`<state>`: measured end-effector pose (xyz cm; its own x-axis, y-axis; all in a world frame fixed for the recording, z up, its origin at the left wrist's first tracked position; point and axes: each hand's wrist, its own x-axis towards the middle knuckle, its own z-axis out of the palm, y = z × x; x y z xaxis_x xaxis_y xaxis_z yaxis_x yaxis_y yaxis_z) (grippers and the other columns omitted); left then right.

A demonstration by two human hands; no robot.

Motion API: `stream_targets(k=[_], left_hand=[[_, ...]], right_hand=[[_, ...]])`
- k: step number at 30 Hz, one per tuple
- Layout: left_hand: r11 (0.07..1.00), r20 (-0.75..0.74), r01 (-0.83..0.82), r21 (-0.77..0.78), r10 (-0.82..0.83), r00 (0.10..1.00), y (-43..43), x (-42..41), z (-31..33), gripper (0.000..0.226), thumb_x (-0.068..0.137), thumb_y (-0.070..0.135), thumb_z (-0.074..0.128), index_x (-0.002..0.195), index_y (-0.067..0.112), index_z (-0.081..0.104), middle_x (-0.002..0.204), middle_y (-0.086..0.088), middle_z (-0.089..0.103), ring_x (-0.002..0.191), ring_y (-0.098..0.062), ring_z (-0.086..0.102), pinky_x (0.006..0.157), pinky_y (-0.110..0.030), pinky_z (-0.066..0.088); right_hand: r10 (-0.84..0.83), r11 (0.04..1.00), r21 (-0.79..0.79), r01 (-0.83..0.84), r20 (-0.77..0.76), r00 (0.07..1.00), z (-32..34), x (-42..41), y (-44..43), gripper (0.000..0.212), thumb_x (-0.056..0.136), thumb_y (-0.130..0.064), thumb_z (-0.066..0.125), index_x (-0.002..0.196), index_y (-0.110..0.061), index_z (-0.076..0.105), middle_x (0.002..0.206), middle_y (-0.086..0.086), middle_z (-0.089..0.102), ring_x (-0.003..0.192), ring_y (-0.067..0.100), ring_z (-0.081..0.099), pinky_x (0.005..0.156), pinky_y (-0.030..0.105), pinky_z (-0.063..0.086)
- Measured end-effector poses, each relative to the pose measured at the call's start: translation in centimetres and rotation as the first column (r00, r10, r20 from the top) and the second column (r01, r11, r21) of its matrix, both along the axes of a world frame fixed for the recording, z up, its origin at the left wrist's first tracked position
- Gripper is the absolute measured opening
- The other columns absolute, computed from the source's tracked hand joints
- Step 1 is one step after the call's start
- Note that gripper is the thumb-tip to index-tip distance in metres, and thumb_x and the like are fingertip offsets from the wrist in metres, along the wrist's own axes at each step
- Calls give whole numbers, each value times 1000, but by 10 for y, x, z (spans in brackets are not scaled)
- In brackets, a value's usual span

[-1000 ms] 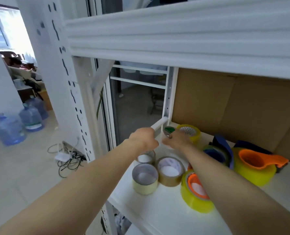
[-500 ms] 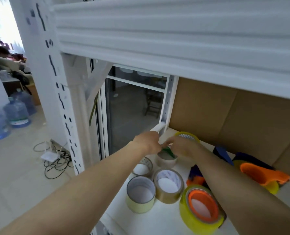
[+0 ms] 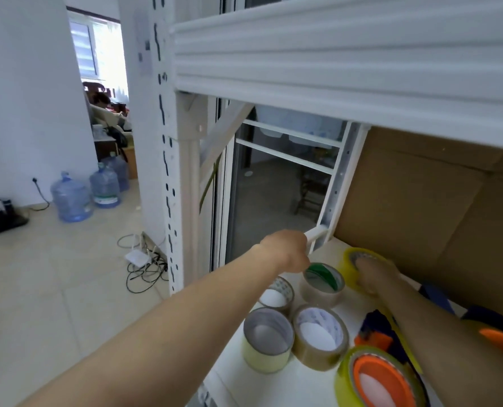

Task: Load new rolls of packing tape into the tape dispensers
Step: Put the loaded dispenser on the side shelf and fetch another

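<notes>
Gripping the yellow roll (image 3: pixel 350 261) with the right fingers (image 3: pixel 367 265) in its core and thumb outside, at 12 o'clock on the shelf (image 3: pixel 303 383), against the cardboard (image 3: pixel 420 201). Left fingers hidden beneath the curled left hand (image 3: pixel 285 249), at the 10 o'clock rim of the green-cored roll (image 3: pixel 322 280); cannot tell whether gripping. Toward 6 o'clock, three rolls (image 3: pixel 320 336); at 4, an orange dispenser (image 3: pixel 382 380).

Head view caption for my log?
Right hand grips a yellow tape roll on the shelf; left hand by a green-cored roll.

Field note: left forearm (image 3: pixel 185 324) and right forearm (image 3: pixel 438 324) bare throughout; left hand (image 3: pixel 285 249) and right hand (image 3: pixel 373 276) ungloved.
</notes>
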<state>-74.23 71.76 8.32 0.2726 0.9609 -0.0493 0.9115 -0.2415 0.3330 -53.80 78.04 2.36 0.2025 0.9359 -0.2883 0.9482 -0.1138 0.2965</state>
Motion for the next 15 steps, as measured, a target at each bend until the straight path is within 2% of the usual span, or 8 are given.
stream_targets(k=[3,5,7,10,11,14,15], left_hand=[[1000,-26,2,19,-1,1000,1,-3,1,37,88,23,56,122,10,56,110,-8,62,96,-25,61,82,-35,54],[999,-46,22,24,-21,999,1,-2,1,36,88,23,55,121,10,56,112,-9,61,98,-25,60,79,-32,51],[997,-66,69,36,-67,996,0,2,4,36,88,22,53,121,9,56,116,-9,61,100,-25,59,73,-29,46],[986,-74,154,57,-150,986,-7,11,11,29,89,19,50,113,5,57,115,-11,60,97,-25,58,69,-28,41],[980,-79,190,67,-184,980,-12,14,13,27,89,19,49,111,5,56,118,-12,59,101,-26,57,71,-29,41],[954,-79,285,97,-278,957,-27,23,14,41,90,21,49,129,7,50,134,-11,50,119,-27,50,91,-31,44],[942,-77,320,101,-313,947,-33,28,12,42,90,22,49,130,8,50,135,-11,50,120,-27,49,93,-32,43]], right_hand=[[7,996,85,-2,-51,999,12,-3,-15,55,100,-23,41,146,-4,20,154,10,24,141,24,26,117,34,19],[53,962,270,-39,-44,998,20,1,-23,43,100,-20,37,142,-7,33,144,10,42,132,24,40,114,35,21],[110,895,436,-90,-22,994,34,3,-35,33,98,-16,37,130,-15,47,120,8,62,111,24,56,109,39,25],[114,869,490,-69,-62,992,58,1,-63,37,98,-13,37,133,-21,41,116,6,63,107,26,57,108,41,23],[104,854,517,-61,-54,993,62,-1,-73,37,98,-13,38,133,-22,41,116,6,63,107,26,56,105,40,25],[45,827,562,-12,-45,998,67,-4,-115,31,96,-12,40,125,-20,45,114,5,63,106,27,57,96,37,27],[19,823,568,12,-49,999,67,-4,-132,29,96,-13,41,124,-19,45,115,6,63,107,27,56,94,37,27]])
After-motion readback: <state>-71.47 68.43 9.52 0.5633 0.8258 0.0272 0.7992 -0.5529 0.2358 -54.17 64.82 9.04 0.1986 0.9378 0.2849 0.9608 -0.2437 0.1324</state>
